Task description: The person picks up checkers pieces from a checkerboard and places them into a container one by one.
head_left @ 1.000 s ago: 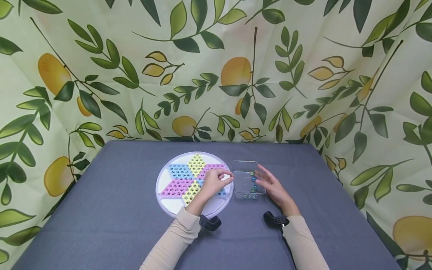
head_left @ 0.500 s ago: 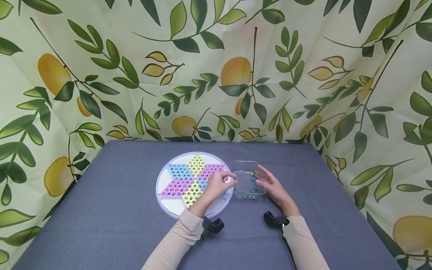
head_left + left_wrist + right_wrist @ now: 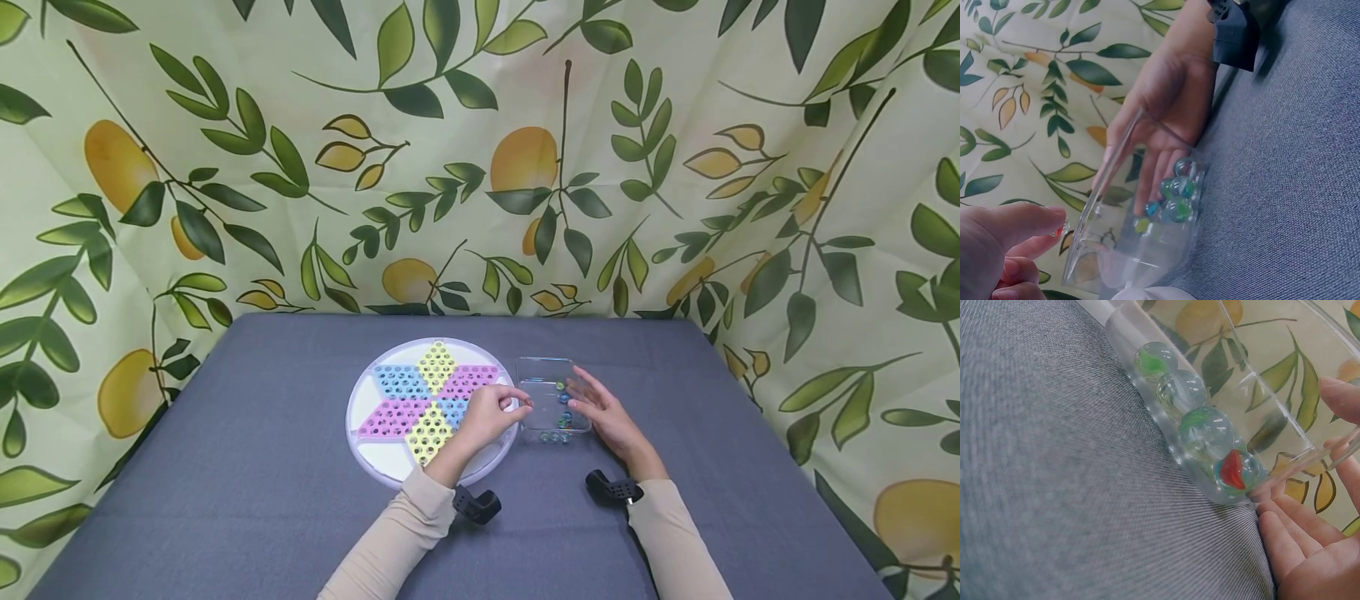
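My left hand (image 3: pixel 486 414) is over the right side of the star-patterned Chinese checkers board (image 3: pixel 367 387), its fingertips at the left rim of a clear plastic box (image 3: pixel 555 430). Between thumb and index finger it pinches a glass marble (image 3: pixel 1064 229) with red in it, partly hidden by the thumb. My right hand (image 3: pixel 613 423) is at the box's right side, fingers extended and thumb at the rim. Several glass marbles (image 3: pixel 1207 432) lie along the bottom of the box, mostly green and blue; one marble (image 3: pixel 1235 470) has a red swirl.
A grey cloth (image 3: pixel 247 500) covers the table. Close behind its far edge hangs a leaf-and-fruit patterned curtain (image 3: pixel 300 225), which also runs along both sides. Each wrist wears a black camera band (image 3: pixel 477 505).
My left hand has shifted a little to the right, from the board's right edge to the left rim of the box, still pinching the marble. The right hand has stayed in place.
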